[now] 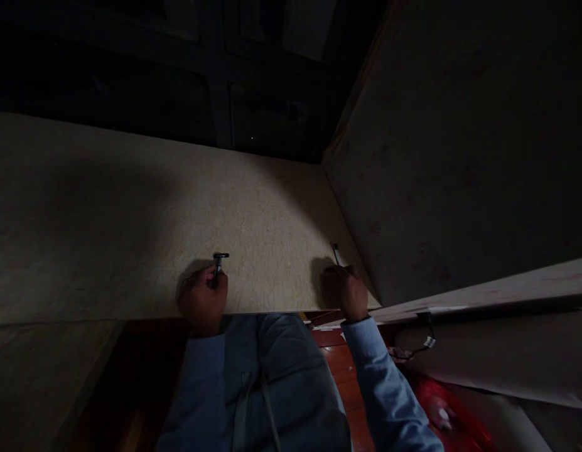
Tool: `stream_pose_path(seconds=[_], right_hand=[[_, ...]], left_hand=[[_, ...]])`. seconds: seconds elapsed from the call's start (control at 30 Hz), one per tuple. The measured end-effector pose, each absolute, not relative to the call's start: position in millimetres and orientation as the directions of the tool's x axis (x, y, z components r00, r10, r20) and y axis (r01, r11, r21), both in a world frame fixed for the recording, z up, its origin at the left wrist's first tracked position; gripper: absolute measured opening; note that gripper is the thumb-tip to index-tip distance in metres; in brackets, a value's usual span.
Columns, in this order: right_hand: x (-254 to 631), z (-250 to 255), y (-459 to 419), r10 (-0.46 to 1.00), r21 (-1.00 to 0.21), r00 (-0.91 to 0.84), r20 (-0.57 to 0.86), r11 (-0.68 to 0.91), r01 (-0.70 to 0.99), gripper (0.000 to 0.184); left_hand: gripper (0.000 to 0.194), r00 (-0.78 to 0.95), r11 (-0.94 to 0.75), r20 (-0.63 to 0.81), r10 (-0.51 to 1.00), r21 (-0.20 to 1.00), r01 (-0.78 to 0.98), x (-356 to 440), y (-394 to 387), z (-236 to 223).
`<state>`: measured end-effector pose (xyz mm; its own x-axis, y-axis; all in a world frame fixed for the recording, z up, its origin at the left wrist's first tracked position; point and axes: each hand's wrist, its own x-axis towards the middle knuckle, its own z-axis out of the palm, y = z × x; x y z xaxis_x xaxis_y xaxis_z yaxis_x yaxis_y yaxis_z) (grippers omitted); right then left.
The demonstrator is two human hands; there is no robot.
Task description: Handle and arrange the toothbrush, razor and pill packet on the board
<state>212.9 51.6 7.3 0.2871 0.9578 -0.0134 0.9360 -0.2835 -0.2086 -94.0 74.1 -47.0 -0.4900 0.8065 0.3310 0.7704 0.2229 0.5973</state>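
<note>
A wide pale board [130,213] lies flat in front of me in dim light. My left hand [202,302] rests on its near edge, fingers closed round a small dark T-shaped metal tool [219,263] that stands on the board. My right hand [343,290] is closed near the board's right corner, pinching a thin dark pin-like piece [336,253] that points up from the board. Both arms wear light blue sleeves.
A second large panel [460,157] leans upright along the board's right side. Another pale panel [498,295] runs across at lower right, with a dark cable and small clip [427,339] hanging by it. A reddish wooden floor [347,376] and something red [441,402] lie below.
</note>
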Motion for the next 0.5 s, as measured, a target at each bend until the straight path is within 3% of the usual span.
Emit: stream_pose_path(seconds=[0.17, 0.3, 0.5], right_hand=[[219.7, -6.2, 50.5, 0.962, -0.247, 0.253, 0.100, -0.223, 0.943, 0.028], [225.8, -14.9, 51.0, 0.952, -0.202, 0.190, 0.241, -0.143, 0.969, 0.031], [224.6, -16.4, 49.9, 0.963, -0.101, 0.187, 0.196, -0.169, 0.980, 0.034]], left_hand=[[0.026, -0.505, 0.234, 0.338, 0.794, 0.598, 0.767, -92.8, 74.2, -46.4], [0.026, -0.506, 0.237, 0.324, 0.799, 0.603, 0.761, -92.1, 73.8, -45.5], [0.027, -0.499, 0.222, 0.351, 0.792, 0.596, 0.771, -92.9, 73.5, -45.6]])
